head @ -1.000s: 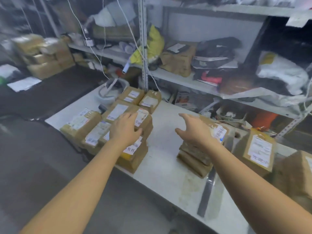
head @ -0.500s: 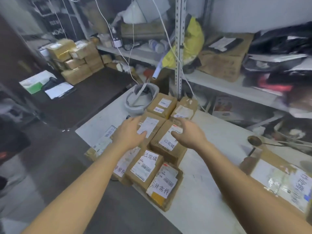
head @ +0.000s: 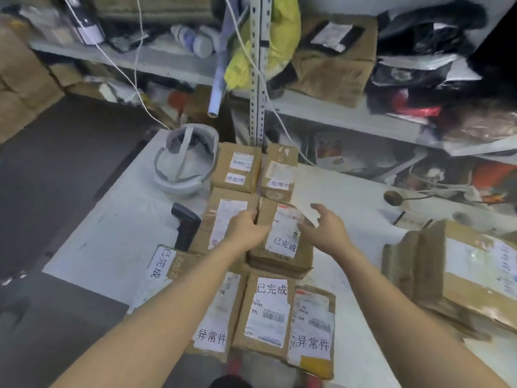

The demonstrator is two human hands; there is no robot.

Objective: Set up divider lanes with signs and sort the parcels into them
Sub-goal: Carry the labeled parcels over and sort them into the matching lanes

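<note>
The left grip [head: 246, 232] has its fingers curled over the left edge of a brown parcel [head: 282, 239]. They are tucked into the gap between it and the neighbouring parcel [head: 223, 217] on its left. The right grip [head: 326, 233] is spread wide, fingers [head: 317, 207] straight and apart, just beside the same parcel's right edge. Whether its thumb touches the cardboard cannot be told.

The brown parcel bears a white label reading 已完成 and lies on top of another box, in the middle of a cluster on the white table [head: 112, 233]. Behind it, two smaller parcels [head: 236, 169] sit side by side at the foot of a shelf upright [head: 256, 79]. In front, along the table's near edge, three lie in a row: a left box [head: 212, 317] marked 异常件, a middle box [head: 265, 312] marked 已完成, and a right box [head: 313, 331] marked 异常件. A flat package [head: 159, 264] marked 已完成 lies at the cluster's left, partly hidden by the left forearm.

A black scanner [head: 184, 228] lies just left of the cluster, with a white headset [head: 184, 163] behind it. Well apart to the right stands a pile of larger parcels [head: 461, 270]. A yellow bag [head: 263, 37] hangs among the cluttered shelves.
</note>
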